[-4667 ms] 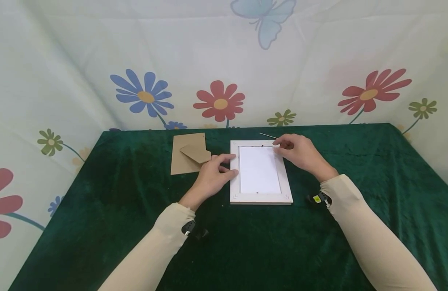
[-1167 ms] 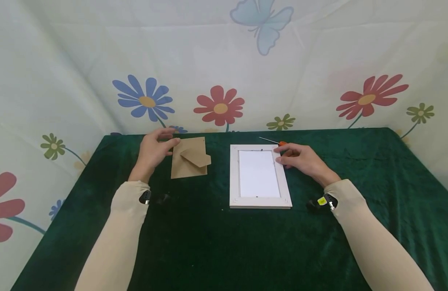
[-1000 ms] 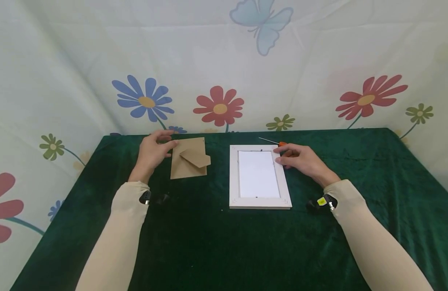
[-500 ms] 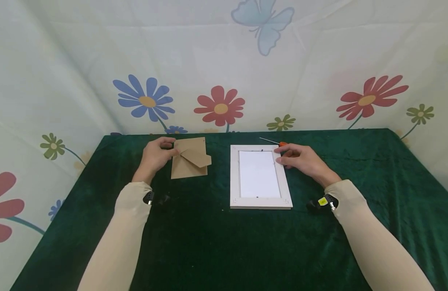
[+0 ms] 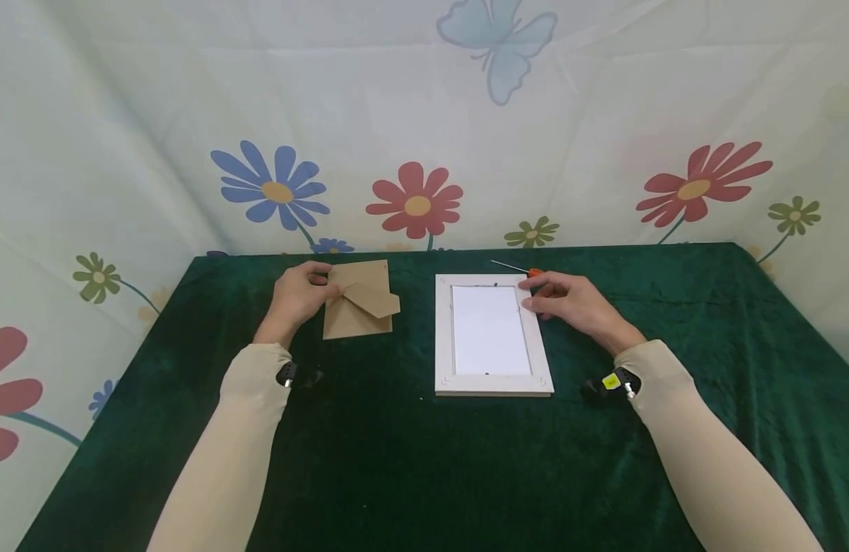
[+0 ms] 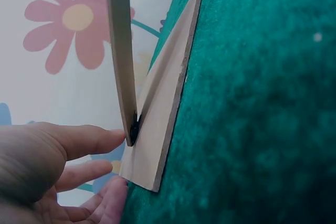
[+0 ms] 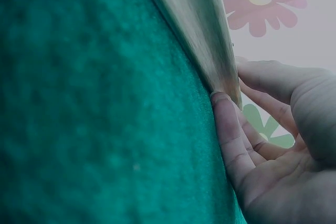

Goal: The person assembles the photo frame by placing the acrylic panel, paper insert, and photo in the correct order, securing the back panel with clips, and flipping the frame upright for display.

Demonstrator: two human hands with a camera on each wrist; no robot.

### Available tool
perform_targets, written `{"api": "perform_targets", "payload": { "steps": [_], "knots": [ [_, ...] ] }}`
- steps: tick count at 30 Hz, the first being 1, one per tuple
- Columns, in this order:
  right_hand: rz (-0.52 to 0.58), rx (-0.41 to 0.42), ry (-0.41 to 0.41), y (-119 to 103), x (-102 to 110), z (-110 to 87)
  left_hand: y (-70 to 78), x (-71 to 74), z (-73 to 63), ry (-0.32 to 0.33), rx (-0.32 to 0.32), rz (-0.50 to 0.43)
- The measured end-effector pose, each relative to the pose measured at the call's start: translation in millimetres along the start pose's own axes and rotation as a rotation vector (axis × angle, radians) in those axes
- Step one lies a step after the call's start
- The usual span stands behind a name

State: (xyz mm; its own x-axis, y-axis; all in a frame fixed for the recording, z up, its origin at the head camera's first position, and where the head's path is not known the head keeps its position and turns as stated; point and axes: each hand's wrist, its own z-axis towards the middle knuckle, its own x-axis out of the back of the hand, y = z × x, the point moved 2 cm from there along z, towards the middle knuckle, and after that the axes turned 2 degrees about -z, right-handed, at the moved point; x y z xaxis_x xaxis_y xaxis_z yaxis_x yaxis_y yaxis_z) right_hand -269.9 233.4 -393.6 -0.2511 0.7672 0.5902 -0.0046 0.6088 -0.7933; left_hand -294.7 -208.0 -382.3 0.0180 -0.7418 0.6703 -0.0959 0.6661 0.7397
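Observation:
A brown picture-frame backing board point(image 5: 358, 326) lies on the green cloth, its hinged stand leg point(image 5: 374, 300) raised at an angle. My left hand point(image 5: 295, 300) holds the board at its left edge. In the left wrist view, the thumb point(image 6: 97, 139) presses the foot of the stand leg point(image 6: 122, 51) at the dark hinge, while other fingertips meet the board's edge. To the right lies a white picture frame point(image 5: 495, 386) around a white sheet point(image 5: 490, 330). My right hand point(image 5: 569, 300) pinches the frame's upper right side, thumb and fingers on either side of its edge point(image 7: 210, 40).
Behind the frame's top edge lies a screwdriver point(image 5: 509, 266), its orange handle partly hidden by the frame and right hand. Green velvety cloth point(image 5: 411, 475) covers the table. A flower-printed curtain point(image 5: 583, 123) hangs at the back and sides.
The left hand has gone from the white frame to the backing board, its thumb lately moving onto the stand's hinge. The right hand has shifted slightly along the frame's corner, baring the screwdriver's orange handle.

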Motion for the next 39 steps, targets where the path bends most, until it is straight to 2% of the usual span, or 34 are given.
{"api": "perform_targets", "payload": {
  "steps": [7,18,21,26,29,33,39],
  "knots": [
    [0.002,0.005,0.006,0,0,0.7,4.6,-4.0,-2.6,-0.019,0.030,0.007],
    [-0.002,0.008,0.007,1,0,2.0,4.2,-11.2,-5.2,0.036,0.030,0.029],
    [-0.003,0.010,0.009,2,0,2.2,6.2,-10.7,-6.8,0.046,0.045,0.055],
    [-0.004,0.010,0.012,2,-1,2.5,8.7,-8.1,-9.3,0.054,0.106,0.098],
    [-0.007,0.011,0.010,2,-1,2.7,7.9,-5.8,-9.8,0.047,0.144,0.077],
    [-0.005,0.014,0.006,1,-1,2.9,6.5,-3.4,-10.2,0.033,0.188,0.003],
    [-0.002,0.011,0.004,1,-1,2.7,3.5,-3.5,-8.1,0.014,0.224,-0.051]
  ]
}}
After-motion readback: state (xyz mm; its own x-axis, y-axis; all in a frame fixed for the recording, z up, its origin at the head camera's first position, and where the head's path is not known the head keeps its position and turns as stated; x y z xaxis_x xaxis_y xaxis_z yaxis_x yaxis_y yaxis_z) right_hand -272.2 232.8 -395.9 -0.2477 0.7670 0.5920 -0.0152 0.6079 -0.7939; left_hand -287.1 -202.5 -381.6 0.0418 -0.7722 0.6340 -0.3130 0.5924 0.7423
